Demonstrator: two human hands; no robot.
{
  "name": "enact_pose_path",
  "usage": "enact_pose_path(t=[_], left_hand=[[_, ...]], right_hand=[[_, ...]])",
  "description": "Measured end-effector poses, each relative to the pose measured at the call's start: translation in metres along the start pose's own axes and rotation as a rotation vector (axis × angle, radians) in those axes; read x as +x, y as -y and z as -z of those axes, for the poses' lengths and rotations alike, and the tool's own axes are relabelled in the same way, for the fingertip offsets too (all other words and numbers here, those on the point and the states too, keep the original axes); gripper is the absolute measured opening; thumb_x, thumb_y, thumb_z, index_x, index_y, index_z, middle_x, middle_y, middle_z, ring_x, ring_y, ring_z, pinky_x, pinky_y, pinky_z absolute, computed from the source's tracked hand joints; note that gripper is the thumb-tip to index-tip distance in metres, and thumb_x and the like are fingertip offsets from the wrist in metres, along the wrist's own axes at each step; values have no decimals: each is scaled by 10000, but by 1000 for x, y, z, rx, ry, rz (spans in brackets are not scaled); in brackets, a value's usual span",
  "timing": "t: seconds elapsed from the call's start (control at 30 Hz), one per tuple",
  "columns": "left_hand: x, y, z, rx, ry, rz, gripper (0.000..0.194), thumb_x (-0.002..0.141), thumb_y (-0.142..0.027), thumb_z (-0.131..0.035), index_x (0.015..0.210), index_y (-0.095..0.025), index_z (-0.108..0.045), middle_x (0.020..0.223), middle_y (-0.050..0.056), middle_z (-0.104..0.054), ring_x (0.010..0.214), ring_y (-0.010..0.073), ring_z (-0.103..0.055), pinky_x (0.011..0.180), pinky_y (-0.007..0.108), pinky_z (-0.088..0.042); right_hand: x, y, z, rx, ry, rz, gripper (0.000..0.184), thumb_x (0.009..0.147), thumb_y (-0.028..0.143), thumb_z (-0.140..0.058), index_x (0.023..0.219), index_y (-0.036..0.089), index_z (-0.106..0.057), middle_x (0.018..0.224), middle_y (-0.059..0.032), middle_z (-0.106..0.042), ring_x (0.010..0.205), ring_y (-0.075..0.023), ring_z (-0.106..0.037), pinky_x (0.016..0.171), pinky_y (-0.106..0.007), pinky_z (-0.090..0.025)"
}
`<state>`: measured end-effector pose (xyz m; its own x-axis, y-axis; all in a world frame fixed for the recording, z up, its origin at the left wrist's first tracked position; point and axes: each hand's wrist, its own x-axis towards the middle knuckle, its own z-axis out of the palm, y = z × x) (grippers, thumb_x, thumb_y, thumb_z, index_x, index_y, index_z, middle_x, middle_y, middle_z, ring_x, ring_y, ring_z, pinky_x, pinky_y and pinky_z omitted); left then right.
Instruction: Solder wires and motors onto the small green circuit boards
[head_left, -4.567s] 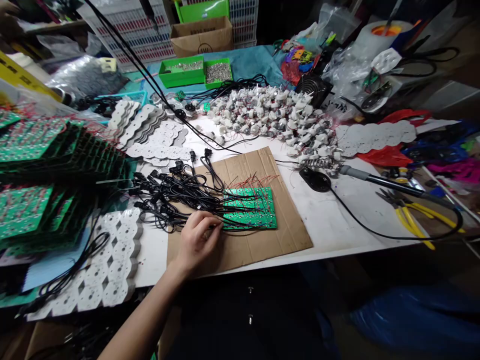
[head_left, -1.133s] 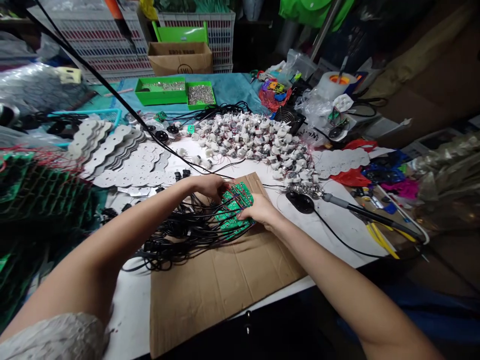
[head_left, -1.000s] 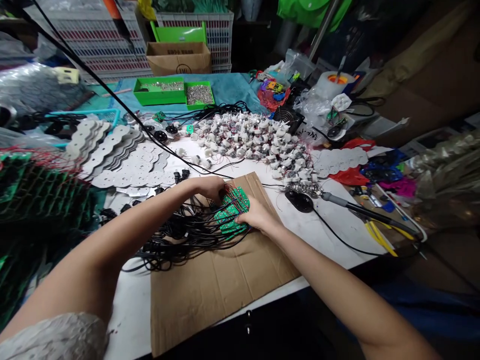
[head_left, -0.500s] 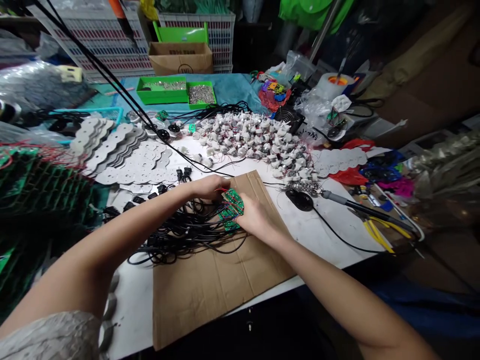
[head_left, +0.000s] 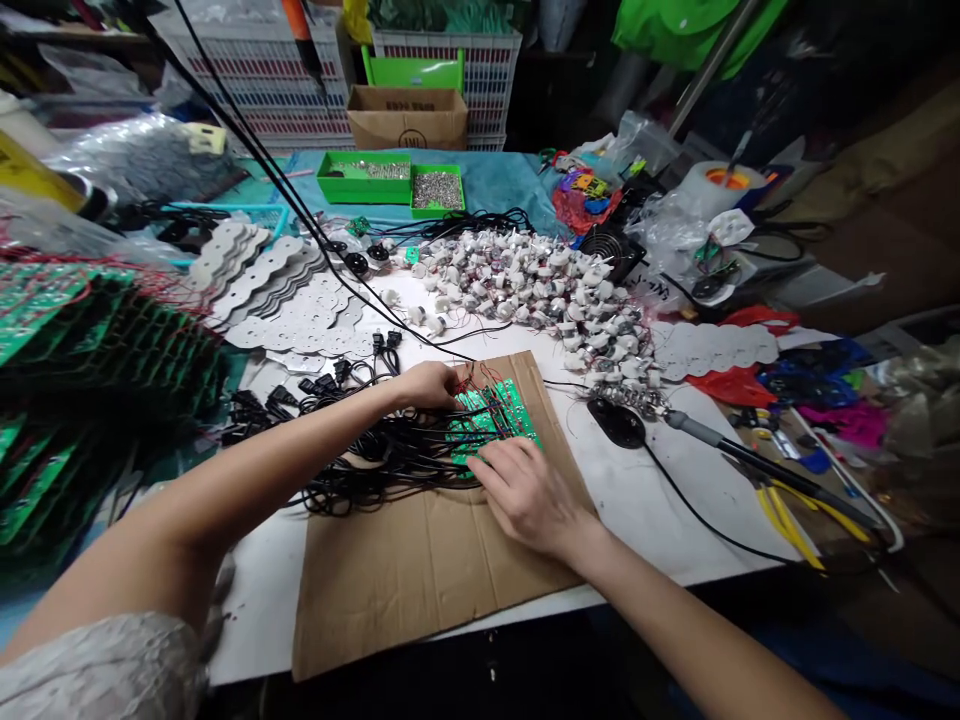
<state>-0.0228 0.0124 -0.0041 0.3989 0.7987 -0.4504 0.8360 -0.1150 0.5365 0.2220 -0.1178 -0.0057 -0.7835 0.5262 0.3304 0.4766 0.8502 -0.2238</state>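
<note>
Positioning both hands at the green circuit board [head_left: 491, 425], you are working above the far part of the cardboard sheet [head_left: 420, 570]. Your left hand [head_left: 429, 385] is reaching to the board's far left corner, beside the red wires [head_left: 472, 378]; its fingertips are partly hidden, so whether they are gripping anything cannot be determined. Your right hand [head_left: 525, 490] is extending over the board's near edge with fingers curving; whether they are closing on the board or a cord cannot be determined. Black cords [head_left: 397, 450] are running leftward from the board, bunching beneath your left forearm [head_left: 285, 440]. White parts [head_left: 525, 280] are lying piled beyond the cardboard.
</note>
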Motion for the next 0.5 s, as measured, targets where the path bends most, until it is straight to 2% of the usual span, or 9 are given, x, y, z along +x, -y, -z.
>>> enact_pose_path(t=[0.07,0.13,0.23,0.3,0.4,0.5], left_hand=[[4,-1,-2,-37,5,8,272,679,-399,-763,733,-171,-626,624,-38,-561,633,125,-487,583,243,-337],[4,-1,-3,-61,1,-6,256,664,-366,-755,712,-172,-596,609,-49,-530,619,116,-460,577,236,-335],[-2,-2,-4,-100,-19,-38,229,673,-317,-734,774,-173,-588,681,-44,-558,658,120,-481,599,228,-371],[-7,-4,-5,-127,-23,-56,233,694,-306,-721,835,-175,-589,746,-31,-590,700,130,-512,627,231,-402],[-10,-5,-6,-144,-15,-49,254,708,-281,-711,908,-175,-595,815,-7,-643,765,153,-567,675,247,-431],[-8,-6,-6,-131,28,-33,280,700,-245,-719,946,-177,-602,855,6,-687,798,159,-604,695,245,-440]], right_hand=[[3,-5,-13,-68,31,66,341,960,58,-535,1278,96,-650,1224,-175,-678,1148,-298,-606,1034,-474,-456],[5,-14,-25,-114,-5,121,294,999,60,-521,1256,82,-662,1181,-177,-692,1099,-282,-626,1008,-450,-472],[3,-25,-34,-144,-49,190,293,1050,71,-473,1275,86,-660,1065,-155,-717,985,-258,-649,898,-407,-515],[0,-28,-37,-142,-61,216,329,1065,76,-436,1316,97,-647,1083,-152,-724,961,-250,-649,869,-400,-528],[-4,-28,-36,-129,-73,232,364,1071,92,-419,1369,113,-626,1215,-157,-713,1051,-259,-639,927,-432,-515],[-6,-25,-33,-77,-65,247,354,1070,163,-478,1393,93,-604,1237,-156,-709,1156,-289,-608,977,-475,-478]])
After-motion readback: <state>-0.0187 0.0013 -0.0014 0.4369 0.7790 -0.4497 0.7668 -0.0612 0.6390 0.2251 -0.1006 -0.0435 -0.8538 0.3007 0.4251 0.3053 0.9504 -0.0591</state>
